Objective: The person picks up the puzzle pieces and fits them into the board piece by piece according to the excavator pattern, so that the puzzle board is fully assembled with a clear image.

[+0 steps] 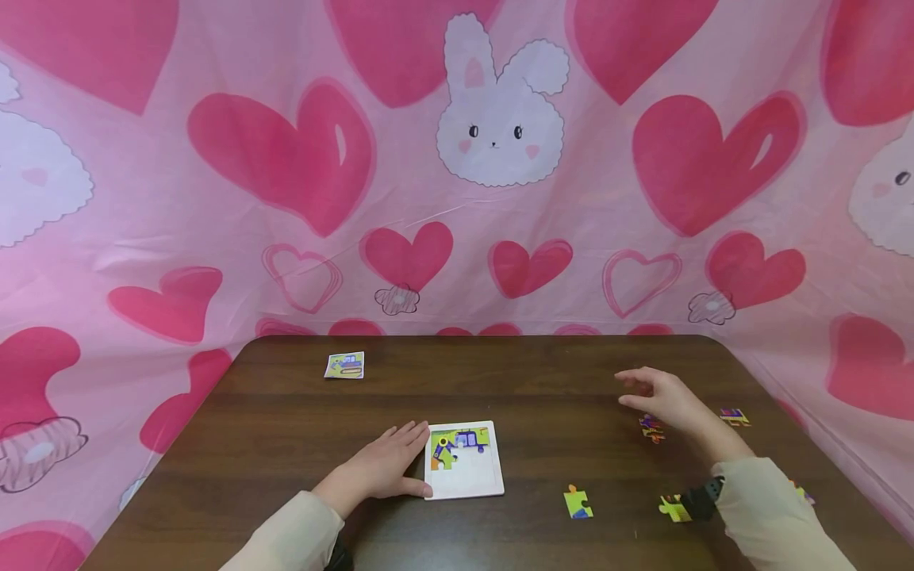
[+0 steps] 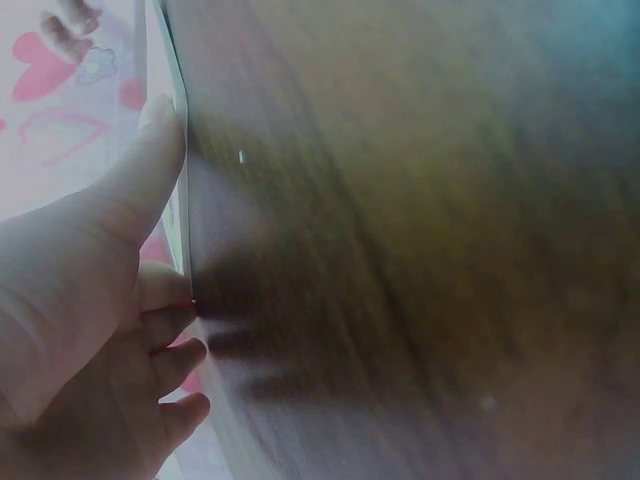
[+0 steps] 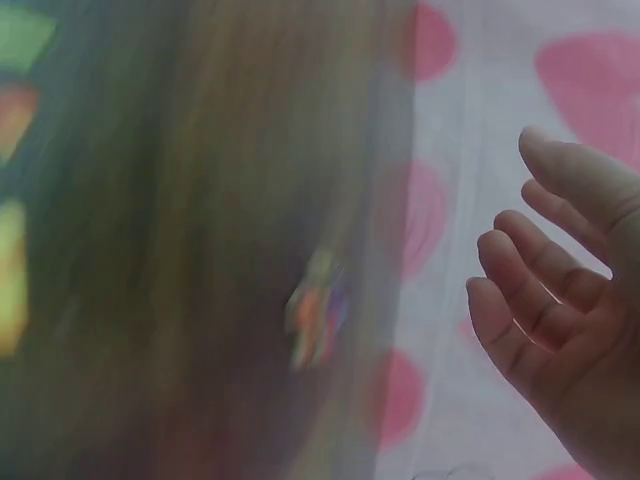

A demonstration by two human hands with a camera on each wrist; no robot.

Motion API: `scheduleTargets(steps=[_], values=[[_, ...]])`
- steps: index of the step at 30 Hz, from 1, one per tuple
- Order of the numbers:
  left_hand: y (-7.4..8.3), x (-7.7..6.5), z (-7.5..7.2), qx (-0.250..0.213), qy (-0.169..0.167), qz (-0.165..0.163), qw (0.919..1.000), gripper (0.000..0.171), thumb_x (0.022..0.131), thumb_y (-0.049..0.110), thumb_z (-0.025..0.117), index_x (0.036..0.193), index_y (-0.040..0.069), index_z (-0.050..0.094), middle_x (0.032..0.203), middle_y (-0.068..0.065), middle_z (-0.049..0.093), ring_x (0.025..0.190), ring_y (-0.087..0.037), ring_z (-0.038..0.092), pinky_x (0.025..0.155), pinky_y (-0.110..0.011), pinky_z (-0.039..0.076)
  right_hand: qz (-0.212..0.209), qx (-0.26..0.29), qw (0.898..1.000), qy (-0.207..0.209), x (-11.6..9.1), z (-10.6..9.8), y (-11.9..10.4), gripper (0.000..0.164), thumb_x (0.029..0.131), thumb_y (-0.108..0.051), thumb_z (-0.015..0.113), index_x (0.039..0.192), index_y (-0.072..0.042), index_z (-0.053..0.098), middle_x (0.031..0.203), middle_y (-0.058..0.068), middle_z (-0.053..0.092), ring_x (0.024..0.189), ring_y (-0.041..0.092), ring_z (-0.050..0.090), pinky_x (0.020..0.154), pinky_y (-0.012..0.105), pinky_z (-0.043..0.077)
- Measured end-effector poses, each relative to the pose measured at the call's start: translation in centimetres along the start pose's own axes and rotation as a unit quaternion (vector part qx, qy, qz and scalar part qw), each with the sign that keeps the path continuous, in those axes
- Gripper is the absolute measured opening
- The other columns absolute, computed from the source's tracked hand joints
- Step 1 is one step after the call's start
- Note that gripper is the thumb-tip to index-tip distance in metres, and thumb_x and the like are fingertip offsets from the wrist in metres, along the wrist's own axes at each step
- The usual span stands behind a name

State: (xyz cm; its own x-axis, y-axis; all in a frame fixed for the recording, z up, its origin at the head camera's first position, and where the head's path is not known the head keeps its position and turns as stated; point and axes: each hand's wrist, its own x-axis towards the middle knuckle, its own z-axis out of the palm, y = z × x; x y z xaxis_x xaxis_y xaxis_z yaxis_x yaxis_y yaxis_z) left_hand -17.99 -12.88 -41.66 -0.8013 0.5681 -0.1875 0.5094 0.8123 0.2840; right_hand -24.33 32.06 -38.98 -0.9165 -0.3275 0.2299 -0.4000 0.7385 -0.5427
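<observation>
A square white puzzle board [image 1: 464, 482] lies at the middle of the table, with a few joined jigsaw pieces [image 1: 460, 440] along its top and left. My left hand [image 1: 389, 461] rests flat at the board's left side, thumb at its lower left corner and fingertips at its upper left. Over the right part of the table hovers my right hand [image 1: 667, 399], its fingers loosely bent and holding nothing. Right below it lies a multicoloured puzzle piece [image 1: 651, 428], partly covered by the hand. In the right wrist view this piece [image 3: 315, 315] is blurred.
A yellow-green puzzle piece [image 1: 577, 502] lies right of the board. Another piece [image 1: 673, 508] sits by the right wrist, and a purple one [image 1: 734, 416] lies farther right. One more piece [image 1: 803, 493] is partly hidden by the sleeve. A small picture card [image 1: 345, 365] lies at the back left.
</observation>
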Motion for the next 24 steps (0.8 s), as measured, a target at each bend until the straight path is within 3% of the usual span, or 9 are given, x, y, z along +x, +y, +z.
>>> scheduleTargets(steps=[10, 16, 24], values=[[0.2, -0.1, -0.3, -0.001, -0.004, -0.004, 1.0000, 0.090, 0.076, 0.055, 0.065, 0.139, -0.002, 0.036, 0.145, -0.014, 0.031, 0.134, -0.031, 0.025, 0.106, -0.048, 0.022, 0.025, -0.018, 0.998, -0.054, -2.6, -0.7, 4.1, 0.039, 0.077, -0.016, 0.074, 0.107, 0.005, 0.062, 0.088, 0.006, 0.060, 0.072, 0.013, 0.053, 0.063, 0.030, 0.047], [0.2, -0.2, -0.3, 0.003, -0.001, -0.006, 1.0000, 0.090, 0.075, 0.055, 0.066, 0.138, -0.002, 0.037, 0.145, -0.015, 0.031, 0.133, -0.031, 0.025, 0.105, -0.048, 0.022, 0.012, -0.020, 0.995, -0.100, -3.5, -1.1, 4.9, 0.035, 0.074, -0.017, 0.077, 0.099, 0.003, 0.063, 0.085, 0.003, 0.057, 0.072, 0.010, 0.051, 0.061, 0.028, 0.045], [0.2, -0.1, -0.2, 0.006, 0.000, -0.004, 1.0000, 0.089, 0.076, 0.055, 0.065, 0.138, -0.002, 0.037, 0.145, -0.014, 0.031, 0.133, -0.031, 0.025, 0.106, -0.048, 0.022, 0.009, -0.020, 0.994, -0.109, -3.7, -1.1, 5.0, 0.025, 0.072, -0.014, 0.078, 0.088, -0.005, 0.060, 0.083, 0.001, 0.052, 0.070, 0.010, 0.047, 0.059, 0.026, 0.043]])
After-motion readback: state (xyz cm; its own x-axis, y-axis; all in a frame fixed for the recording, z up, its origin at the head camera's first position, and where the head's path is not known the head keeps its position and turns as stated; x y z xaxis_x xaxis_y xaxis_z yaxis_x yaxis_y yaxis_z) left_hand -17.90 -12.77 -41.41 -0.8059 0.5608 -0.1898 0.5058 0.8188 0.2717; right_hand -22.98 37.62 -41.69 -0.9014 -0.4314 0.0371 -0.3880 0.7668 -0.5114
